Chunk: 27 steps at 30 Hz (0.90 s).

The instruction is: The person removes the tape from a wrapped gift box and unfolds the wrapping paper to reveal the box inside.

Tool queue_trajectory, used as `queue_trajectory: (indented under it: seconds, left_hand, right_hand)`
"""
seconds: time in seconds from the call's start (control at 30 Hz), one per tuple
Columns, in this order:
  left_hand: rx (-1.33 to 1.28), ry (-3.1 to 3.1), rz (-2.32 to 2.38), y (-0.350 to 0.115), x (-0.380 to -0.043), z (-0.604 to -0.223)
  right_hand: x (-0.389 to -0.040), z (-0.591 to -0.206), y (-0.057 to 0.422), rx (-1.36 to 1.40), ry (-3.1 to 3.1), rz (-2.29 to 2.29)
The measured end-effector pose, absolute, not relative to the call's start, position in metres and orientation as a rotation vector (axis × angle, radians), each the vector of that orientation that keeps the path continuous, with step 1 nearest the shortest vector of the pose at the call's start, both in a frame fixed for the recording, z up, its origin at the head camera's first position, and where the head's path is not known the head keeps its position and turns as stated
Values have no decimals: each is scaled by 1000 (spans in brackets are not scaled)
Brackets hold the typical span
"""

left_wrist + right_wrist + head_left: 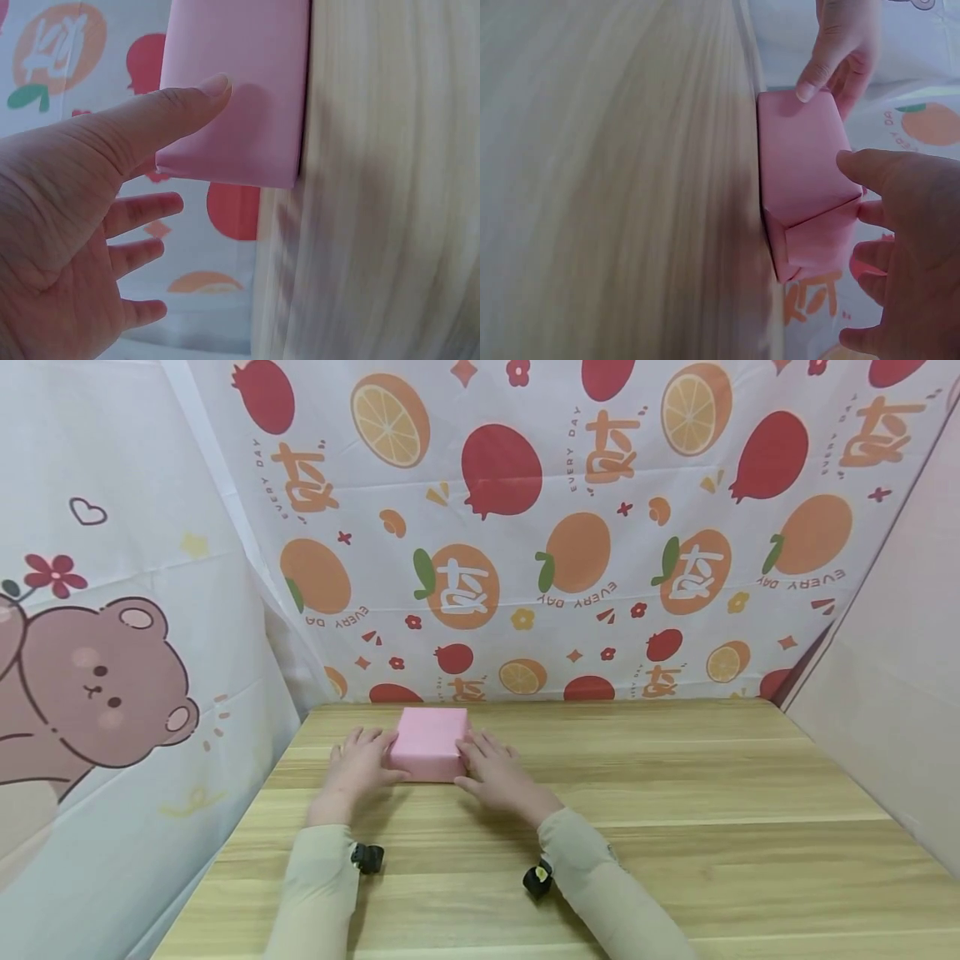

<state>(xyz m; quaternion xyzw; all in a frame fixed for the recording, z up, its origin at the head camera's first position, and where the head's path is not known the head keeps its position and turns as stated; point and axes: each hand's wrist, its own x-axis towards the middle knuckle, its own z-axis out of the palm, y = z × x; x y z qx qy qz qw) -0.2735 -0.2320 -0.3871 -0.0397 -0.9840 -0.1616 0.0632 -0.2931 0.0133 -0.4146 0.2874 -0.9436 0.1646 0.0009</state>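
Note:
A pink paper-wrapped box (429, 743) lies flat on the wooden table, near its back edge. My left hand (360, 768) is at the box's left end, thumb (180, 109) stretched over the front face and the other fingers spread apart. At the opposite end is my right hand (501, 775); its thumb is by the front edge and its index finger is at the folded end flap (821, 236). In the right wrist view the left hand (847, 49) shows at the far end of the box. Whether each fingertip touches is hard to tell.
The wooden table (675, 827) stretches out to the right and front. Behind it hangs a fruit-print curtain (525, 560), close to the box. A bear-print cloth (105, 685) hangs on the left, and a pale cloth (900, 693) on the right.

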Motion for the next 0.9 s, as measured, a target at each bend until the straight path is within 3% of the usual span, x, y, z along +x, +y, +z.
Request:
queue_trajectory:
  seconds: [0.9]
  left_hand:
    - [-420,-2944,-338,-165,-269,-385]
  right_hand:
    - [-283,-410,99,820,-2919,573]
